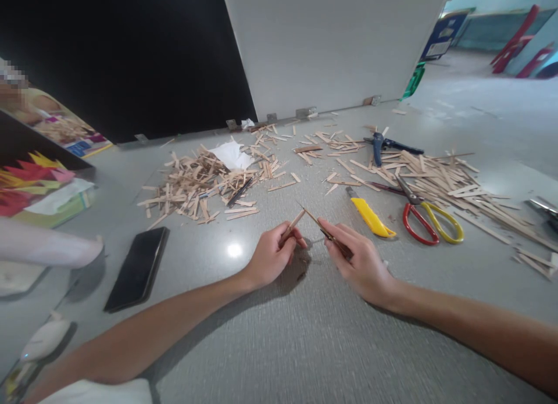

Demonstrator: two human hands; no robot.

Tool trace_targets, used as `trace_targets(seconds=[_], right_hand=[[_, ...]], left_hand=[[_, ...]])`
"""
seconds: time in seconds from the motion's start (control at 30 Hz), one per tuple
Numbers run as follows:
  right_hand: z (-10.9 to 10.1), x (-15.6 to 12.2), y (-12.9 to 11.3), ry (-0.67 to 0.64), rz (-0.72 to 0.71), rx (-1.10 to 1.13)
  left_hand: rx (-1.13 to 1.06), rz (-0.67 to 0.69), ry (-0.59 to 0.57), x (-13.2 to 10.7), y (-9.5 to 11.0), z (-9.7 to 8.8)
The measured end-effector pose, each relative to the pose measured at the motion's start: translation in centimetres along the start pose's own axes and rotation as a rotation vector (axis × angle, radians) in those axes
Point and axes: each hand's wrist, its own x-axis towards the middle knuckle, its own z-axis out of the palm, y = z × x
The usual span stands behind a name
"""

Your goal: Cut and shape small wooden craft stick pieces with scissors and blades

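Note:
My left hand [272,253], in the middle of the view, pinches a small flat wooden stick [296,221] whose end points up and to the right. Facing it, my right hand [360,264] is closed around slim gold-toned tweezers [314,219] with fine tips. These tips are close to the stick's upper end; whether they touch it I cannot tell. Both forearms rest low over the grey table. Just beyond my right hand lie a yellow utility knife [370,217] and scissors [416,209] with one red and one yellow handle.
A heap of wood pieces [187,183] with white tissue [233,155] is at far left. More sticks [440,174] and a blue-handled cutter [378,147] lie right. A black phone [137,269] is beside my left arm. A co-worker's arm [47,244] reaches in from the left edge. Panels [331,43] border the back.

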Motion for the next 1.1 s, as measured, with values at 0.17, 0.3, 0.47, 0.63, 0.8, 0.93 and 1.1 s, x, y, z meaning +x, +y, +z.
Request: trace_targets(seconds=[0.17,0.3,0.47,0.63,0.8,0.93,1.1], right_hand=[[0.08,0.02,0.09,-0.025,0.011,-0.007],[0.04,0.05,0.06,-0.040,0.012,-0.012],[-0.08,0.02,-0.10,-0.083,-0.010,-0.014],[-0.01,0.05,-0.05,-0.086,-0.005,-0.016],[0.04,0.00,0.16,-0.022,0.029,-0.002],[-0.06,-0.16,-0.04,0.049,-0.008,-0.004],[-0.20,-0.21,-0.44,-0.015,-0.095,-0.025]], left_hand=[[0.019,-0.002,-0.012,0.01,-0.06,-0.01],[0.032,0.000,-0.020,0.01,-0.03,-0.09],[0.046,0.003,-0.019,0.02,-0.05,-0.09],[0.051,0.014,-0.026,-0.03,0.11,-0.10],[0.049,0.021,-0.015,0.02,0.05,-0.11],[0.038,0.025,-0.005,0.13,-0.35,-0.12],[0.033,0.026,-0.003,0.12,-0.48,-0.16]])
